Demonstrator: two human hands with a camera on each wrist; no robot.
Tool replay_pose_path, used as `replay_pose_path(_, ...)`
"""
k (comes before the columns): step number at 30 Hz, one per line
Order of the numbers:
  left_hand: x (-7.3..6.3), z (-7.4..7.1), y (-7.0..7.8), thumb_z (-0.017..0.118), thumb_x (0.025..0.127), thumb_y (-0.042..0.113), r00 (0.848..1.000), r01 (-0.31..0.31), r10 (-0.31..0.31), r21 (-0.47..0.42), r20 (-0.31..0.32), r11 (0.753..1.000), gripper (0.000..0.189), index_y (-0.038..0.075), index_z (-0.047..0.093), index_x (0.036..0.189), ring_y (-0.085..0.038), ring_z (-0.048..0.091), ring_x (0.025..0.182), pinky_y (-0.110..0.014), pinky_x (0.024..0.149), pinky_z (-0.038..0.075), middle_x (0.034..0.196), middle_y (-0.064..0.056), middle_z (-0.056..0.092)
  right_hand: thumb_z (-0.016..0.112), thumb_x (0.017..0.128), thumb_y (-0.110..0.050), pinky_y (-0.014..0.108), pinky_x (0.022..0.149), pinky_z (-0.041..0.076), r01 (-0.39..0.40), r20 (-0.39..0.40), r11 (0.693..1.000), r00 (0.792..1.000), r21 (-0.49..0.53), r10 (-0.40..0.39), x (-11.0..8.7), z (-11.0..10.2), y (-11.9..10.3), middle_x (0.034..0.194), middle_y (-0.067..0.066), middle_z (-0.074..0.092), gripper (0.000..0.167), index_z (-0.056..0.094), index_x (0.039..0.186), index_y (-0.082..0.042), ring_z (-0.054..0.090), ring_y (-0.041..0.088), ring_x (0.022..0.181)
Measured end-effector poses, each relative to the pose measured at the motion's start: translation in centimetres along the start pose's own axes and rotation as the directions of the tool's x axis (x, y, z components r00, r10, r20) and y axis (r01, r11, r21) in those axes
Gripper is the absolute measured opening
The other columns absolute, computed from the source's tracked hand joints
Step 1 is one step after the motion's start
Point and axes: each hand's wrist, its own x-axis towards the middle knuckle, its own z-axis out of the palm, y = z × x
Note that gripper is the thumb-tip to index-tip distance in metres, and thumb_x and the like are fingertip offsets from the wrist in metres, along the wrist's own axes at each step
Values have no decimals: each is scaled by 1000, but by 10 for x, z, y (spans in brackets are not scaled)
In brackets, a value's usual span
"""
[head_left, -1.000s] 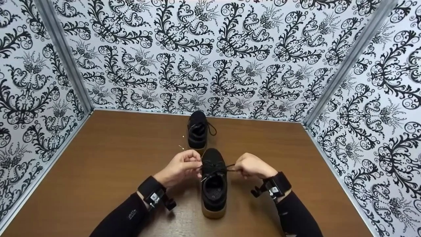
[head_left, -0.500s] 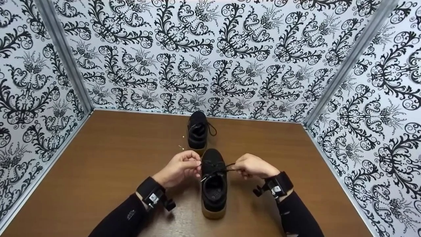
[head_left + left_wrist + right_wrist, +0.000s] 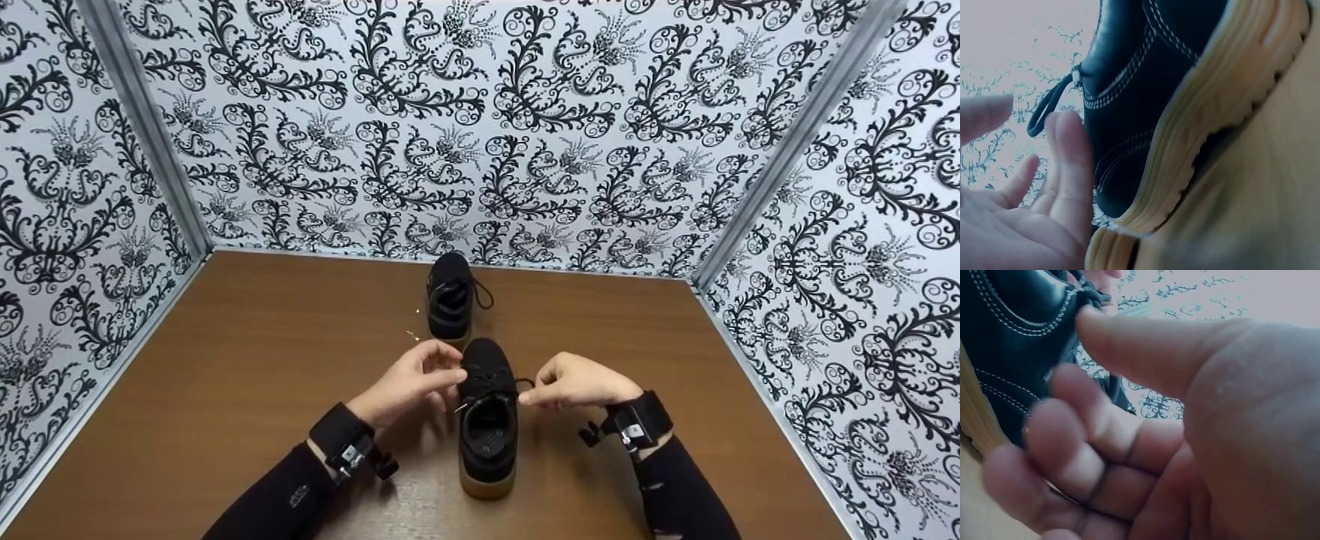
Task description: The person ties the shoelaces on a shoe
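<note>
A black lace-up shoe (image 3: 487,469) with a tan sole stands upright in the middle of the table, toe pointing away. My left hand (image 3: 411,384) is at its left side, fingers spread apart, holding nothing. In the left wrist view a lace loop (image 3: 1044,109) hangs off the shoe just beyond those fingertips. On the shoe's right side is my right hand (image 3: 581,381), its thumb reaching toward the lacing. The right wrist view shows a gap between thumb and loosely bent fingers, with the lace knot (image 3: 1092,295) just past the thumb tip.
A second black shoe (image 3: 450,319) stands directly behind the first, a lace loop out to its right. Tiny pale specks (image 3: 413,335) lie on the brown table (image 3: 300,322) left of it. Patterned walls (image 3: 450,135) enclose the back and sides.
My right hand has let go of the lace it was pulling to the right and has shifted slightly toward the shoe. My left fingers have parted from their pinch.
</note>
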Motion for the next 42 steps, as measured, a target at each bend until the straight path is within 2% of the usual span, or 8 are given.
replay_pose_path(3, -5, -3, 3, 82, 103, 27, 995, 72, -79, 102, 62, 992, 51, -7, 56, 132, -24, 71, 82, -37, 68, 65, 102, -15, 71, 84, 98, -52, 22, 50, 32, 0, 31, 999, 1000, -49, 1, 2, 3, -3, 70, 16, 74, 56, 80, 78, 1, 47, 7, 51)
replay_pose_path(7, -10, -1, 8, 85, 100, 37, 975, 170, -194, 198, 109, 965, 56, -4, 58, 127, -24, 71, 75, -40, 63, 66, 98, -18, 70, 82, 99, -53, 21, 53, 38, -3, 67, 997, 998, -73, 8, 4, 9, -6, 77, 11, 80, 50, 85, 81, -7, 68, 23, 59)
replay_pose_path(9, -12, 2, 11, 86, 98, 40, 968, 195, -226, 233, 112, 953, 59, -4, 58, 126, -22, 72, 72, -39, 62, 65, 97, -20, 71, 82, 100, -52, 21, 56, 43, -7, 81, 998, 997, -64, 12, 4, 11, -8, 78, 8, 81, 47, 86, 83, -9, 76, 35, 70)
replay_pose_path(12, -14, 7, 13, 87, 97, 41, 962, 214, -250, 265, 112, 940, 60, -4, 58, 123, -22, 73, 68, -39, 58, 65, 94, -23, 72, 82, 100, -52, 21, 60, 48, -11, 88, 999, 996, -52, 16, 4, 14, -11, 78, 6, 81, 46, 86, 83, -9, 79, 41, 78)
replay_pose_path(17, -16, 13, 16, 87, 97, 43, 954, 216, -270, 330, 129, 919, 50, 1, 62, 109, -22, 74, 62, -40, 54, 63, 90, -25, 77, 80, 101, -53, 22, 59, 48, -18, 94, 998, 995, -66, 24, 4, 19, -15, 76, 3, 81, 47, 86, 80, -12, 79, 36, 73)
replay_pose_path(22, -18, 17, 19, 86, 98, 44, 951, 206, -274, 365, 146, 908, 48, 1, 65, 100, -28, 76, 62, -44, 54, 64, 90, -26, 78, 77, 102, -59, 22, 58, 48, -11, 87, 991, 996, -133, 22, 4, 23, -18, 73, 0, 80, 52, 86, 77, -13, 78, 30, 68)
replay_pose_path(32, -18, 22, 16, 89, 96, 37, 949, 226, -281, 306, 146, 925, 49, 0, 58, 106, -33, 79, 65, -40, 54, 64, 88, -28, 77, 77, 100, -63, 24, 60, 52, -14, 73, 981, 997, -192, 29, 4, 28, -21, 70, -3, 78, 54, 86, 75, -17, 79, 30, 67)
replay_pose_path(42, -19, 25, 15, 87, 93, 24, 959, 215, -255, 273, 120, 938, 41, 2, 55, 103, -24, 75, 61, -37, 51, 63, 88, -20, 70, 79, 101, -54, 21, 57, 47, -13, 88, 989, 996, -148, 26, 4, 28, -22, 73, 2, 80, 48, 86, 77, -13, 79, 38, 71)
